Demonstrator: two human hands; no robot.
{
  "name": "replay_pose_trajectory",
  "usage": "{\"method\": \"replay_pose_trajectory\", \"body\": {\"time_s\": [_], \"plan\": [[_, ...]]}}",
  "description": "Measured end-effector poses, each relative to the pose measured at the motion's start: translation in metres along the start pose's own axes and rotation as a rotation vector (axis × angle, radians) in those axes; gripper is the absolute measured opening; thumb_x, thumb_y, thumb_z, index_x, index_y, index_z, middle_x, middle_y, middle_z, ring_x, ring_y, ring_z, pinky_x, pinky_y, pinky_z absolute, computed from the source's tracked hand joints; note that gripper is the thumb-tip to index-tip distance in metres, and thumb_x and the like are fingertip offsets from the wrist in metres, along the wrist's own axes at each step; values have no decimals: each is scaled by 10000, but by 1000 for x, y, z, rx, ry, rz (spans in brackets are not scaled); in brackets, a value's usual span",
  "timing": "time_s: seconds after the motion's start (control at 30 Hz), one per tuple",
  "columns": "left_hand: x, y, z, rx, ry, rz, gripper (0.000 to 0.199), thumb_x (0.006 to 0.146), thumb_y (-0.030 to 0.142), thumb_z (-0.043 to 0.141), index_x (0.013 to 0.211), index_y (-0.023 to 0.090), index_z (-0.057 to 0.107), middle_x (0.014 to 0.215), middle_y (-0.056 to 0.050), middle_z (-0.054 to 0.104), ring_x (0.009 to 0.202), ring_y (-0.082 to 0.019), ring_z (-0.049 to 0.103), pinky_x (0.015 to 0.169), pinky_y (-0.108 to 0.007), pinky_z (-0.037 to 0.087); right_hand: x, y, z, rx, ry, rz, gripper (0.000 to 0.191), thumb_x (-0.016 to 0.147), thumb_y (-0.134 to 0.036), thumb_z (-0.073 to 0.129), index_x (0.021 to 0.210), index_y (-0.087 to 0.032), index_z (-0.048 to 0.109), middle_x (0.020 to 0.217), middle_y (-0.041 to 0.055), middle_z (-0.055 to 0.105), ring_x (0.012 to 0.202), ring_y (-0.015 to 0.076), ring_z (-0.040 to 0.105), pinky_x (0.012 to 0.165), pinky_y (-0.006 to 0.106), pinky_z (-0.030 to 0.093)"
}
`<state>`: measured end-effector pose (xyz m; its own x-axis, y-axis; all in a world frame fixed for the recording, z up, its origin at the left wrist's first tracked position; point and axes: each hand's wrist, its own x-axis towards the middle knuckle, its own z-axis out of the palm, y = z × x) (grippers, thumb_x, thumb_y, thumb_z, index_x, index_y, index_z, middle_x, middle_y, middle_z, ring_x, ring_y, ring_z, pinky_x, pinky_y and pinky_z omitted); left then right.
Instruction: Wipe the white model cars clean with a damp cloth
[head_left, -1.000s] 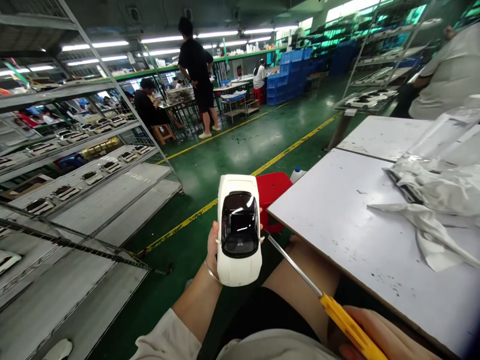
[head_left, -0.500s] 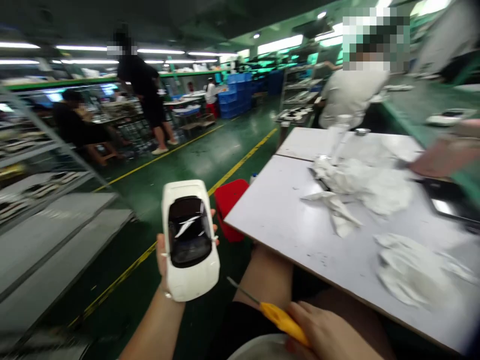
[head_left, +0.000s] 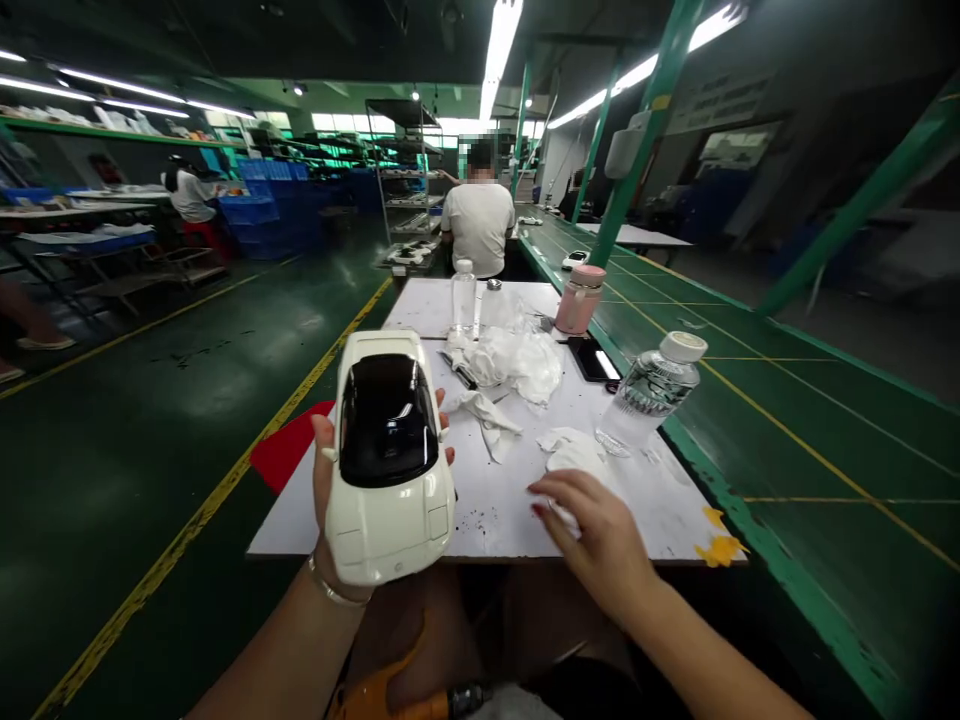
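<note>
A white model car with a dark glossy windscreen and roof rests upright in my left hand, whose fingers wrap round both its sides. Over the near part of the table, my right hand has its fingers curled toward the thumb. A bit of white shows between them, apparently cloth, though most of it is hidden. Just beyond those fingers lies a crumpled white cloth. An orange power screwdriver with a dark chuck lies in my lap, partly cut off by the frame.
The white table carries a crumpled white heap, a water bottle, a pink flask and a black phone. A green conveyor runs along the right. Farther ahead sits a person in white. Something red stands at the left.
The view has swung right to face the table. My right hand has let go of the yellow-handled tool and moved up over the table. The car remains in my left hand.
</note>
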<state>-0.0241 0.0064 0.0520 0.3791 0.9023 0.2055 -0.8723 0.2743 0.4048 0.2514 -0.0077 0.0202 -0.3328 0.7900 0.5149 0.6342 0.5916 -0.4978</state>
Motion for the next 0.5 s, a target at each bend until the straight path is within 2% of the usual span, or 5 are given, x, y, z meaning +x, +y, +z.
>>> {"method": "replay_pose_trajectory", "body": {"time_s": [0.13,0.23,0.3,0.4,0.5], "plan": [[47,-13,0,45,36,-6,967,836,863,371,1570,234,355,1316,-173,662,1013,-357,713,804,-511,603,6,49,-24,-335,70,223,359,948,-335,581,1292,-243,620,1320,89,644,683,161,658,692,366,580],[76,-18,-6,67,52,24,939,843,869,326,1524,234,444,1348,-164,644,1092,-381,680,866,-557,579,6,60,-31,-355,115,276,408,935,-371,608,1321,-240,588,1336,92,634,573,121,579,656,361,570],[89,-20,-11,67,53,24,937,848,871,295,1513,233,462,1379,-162,625,1139,-396,659,886,-576,570,8,60,-39,-325,319,265,421,932,-380,621,1330,-253,571,1325,98,625,675,149,608,668,348,563],[94,-23,-20,44,55,34,901,881,835,291,1517,219,456,1423,-170,594,1103,-370,678,870,-543,586,19,64,-57,-226,654,298,656,856,-405,730,1438,-267,461,1448,126,513,1131,259,612,792,357,578],[90,-26,-25,40,67,34,912,883,829,303,1513,190,460,1395,-180,614,1014,-351,708,825,-515,601,38,87,-69,9,713,337,979,758,-438,820,1546,-264,265,1572,147,375,1430,315,411,1051,471,500]]}}
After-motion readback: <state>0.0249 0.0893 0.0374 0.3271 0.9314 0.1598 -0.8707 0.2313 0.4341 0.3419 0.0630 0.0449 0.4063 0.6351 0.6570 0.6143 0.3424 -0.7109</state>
